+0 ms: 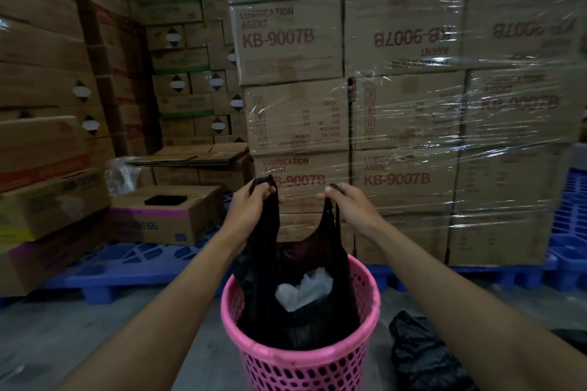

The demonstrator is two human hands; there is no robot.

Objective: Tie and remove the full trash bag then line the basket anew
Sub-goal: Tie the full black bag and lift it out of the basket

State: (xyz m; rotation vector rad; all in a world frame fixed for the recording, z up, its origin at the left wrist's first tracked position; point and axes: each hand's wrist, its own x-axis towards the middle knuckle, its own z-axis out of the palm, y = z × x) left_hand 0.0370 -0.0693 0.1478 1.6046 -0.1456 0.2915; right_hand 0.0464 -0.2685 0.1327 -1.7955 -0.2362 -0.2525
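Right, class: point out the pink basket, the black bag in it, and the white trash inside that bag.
basket (305,368): head view, front wall below the rim.
bag (263,263): head view, left side above the basket rim.
white trash (303,292): head view, middle of the crumpled white mass.

Black trash bag (286,324): thin plastic, two-handled type, seated upright in pink basket (301,368). Mouth open; white crumpled waste visible inside. Both handle loops drawn upward above rim and pulled apart, left loop and right loop taut, untied. Bag body bulging within basket, lower part below rim.

Pink basket: round, perforated plastic wall, solid rim, standing upright on grey floor.

Second black bag (422,355): crumpled, lying on floor just right of basket.
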